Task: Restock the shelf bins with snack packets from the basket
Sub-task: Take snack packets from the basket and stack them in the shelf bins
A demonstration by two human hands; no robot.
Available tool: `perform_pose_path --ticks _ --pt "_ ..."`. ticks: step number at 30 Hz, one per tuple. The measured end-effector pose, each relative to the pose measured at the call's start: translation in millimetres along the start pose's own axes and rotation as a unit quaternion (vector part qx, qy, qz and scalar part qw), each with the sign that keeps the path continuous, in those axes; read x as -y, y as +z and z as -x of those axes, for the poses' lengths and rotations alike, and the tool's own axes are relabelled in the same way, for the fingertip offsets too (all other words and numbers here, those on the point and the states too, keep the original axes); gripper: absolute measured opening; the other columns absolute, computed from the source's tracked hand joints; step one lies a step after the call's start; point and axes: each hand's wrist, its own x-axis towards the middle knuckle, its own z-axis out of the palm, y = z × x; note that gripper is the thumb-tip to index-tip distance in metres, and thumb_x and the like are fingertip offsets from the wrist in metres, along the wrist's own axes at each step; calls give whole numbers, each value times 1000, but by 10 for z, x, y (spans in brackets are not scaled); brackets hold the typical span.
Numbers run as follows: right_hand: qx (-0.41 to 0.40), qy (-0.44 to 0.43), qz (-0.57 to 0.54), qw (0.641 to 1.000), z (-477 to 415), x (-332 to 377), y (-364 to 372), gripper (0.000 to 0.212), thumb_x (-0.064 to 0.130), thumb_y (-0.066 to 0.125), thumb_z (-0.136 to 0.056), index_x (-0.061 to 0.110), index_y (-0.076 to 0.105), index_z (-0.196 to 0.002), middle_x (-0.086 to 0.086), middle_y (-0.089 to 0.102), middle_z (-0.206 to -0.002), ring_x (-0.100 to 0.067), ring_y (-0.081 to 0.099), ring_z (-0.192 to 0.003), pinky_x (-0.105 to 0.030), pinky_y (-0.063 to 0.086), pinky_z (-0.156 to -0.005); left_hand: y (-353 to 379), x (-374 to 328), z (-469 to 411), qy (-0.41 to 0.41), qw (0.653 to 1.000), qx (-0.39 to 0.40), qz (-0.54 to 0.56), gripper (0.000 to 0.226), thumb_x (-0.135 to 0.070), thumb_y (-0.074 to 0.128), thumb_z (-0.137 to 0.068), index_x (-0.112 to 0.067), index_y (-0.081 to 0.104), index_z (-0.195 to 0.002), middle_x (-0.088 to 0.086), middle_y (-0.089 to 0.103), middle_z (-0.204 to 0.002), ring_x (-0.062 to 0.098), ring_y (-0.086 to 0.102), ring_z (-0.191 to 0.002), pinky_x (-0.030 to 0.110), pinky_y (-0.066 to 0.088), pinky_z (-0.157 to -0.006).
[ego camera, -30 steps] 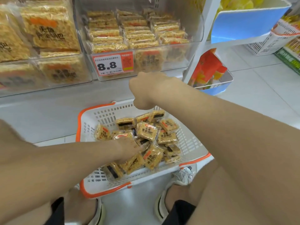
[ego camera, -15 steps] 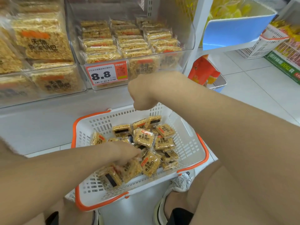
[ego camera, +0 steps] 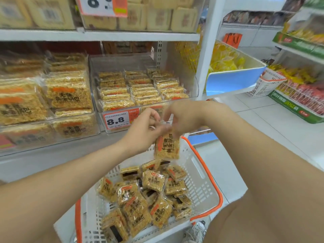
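A white basket with an orange rim (ego camera: 203,174) stands on the floor below me, holding several yellow snack packets (ego camera: 140,200). One packet (ego camera: 167,146) hangs above the basket, just in front of the clear shelf bin (ego camera: 192,88) with the 8.8 price tag (ego camera: 121,119). My left hand (ego camera: 142,130) and my right hand (ego camera: 182,116) both pinch this packet at its top edge. The bin holds rows of the same packets (ego camera: 140,88).
A clear bin with larger packets (ego camera: 52,102) sits to the left on the same shelf. To the right are a blue-fronted bin of yellow sweets (ego camera: 235,81), another white basket (ego camera: 268,85) on the tiled floor, and a second shelf unit (ego camera: 301,95). My shoe (ego camera: 196,230) shows below the basket.
My left hand has come up out of the basket with a packet. My right hand has met it and now pinches the packet too. The view has tilted up toward the shelf.
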Motion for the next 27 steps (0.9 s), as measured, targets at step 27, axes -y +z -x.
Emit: perform_pose_path --ticks 27 --pt "-333 6 -203 921 -106 -174 -235 41 41 50 -94 39 61 -133 4 60 -125 -28 52 -122 -57 42 -105 -489 -739 -538 92 984 -132 -74 37 -17 79 -94 -33 59 -120 -10 63 -110 8 67 -85 24 56 -76"
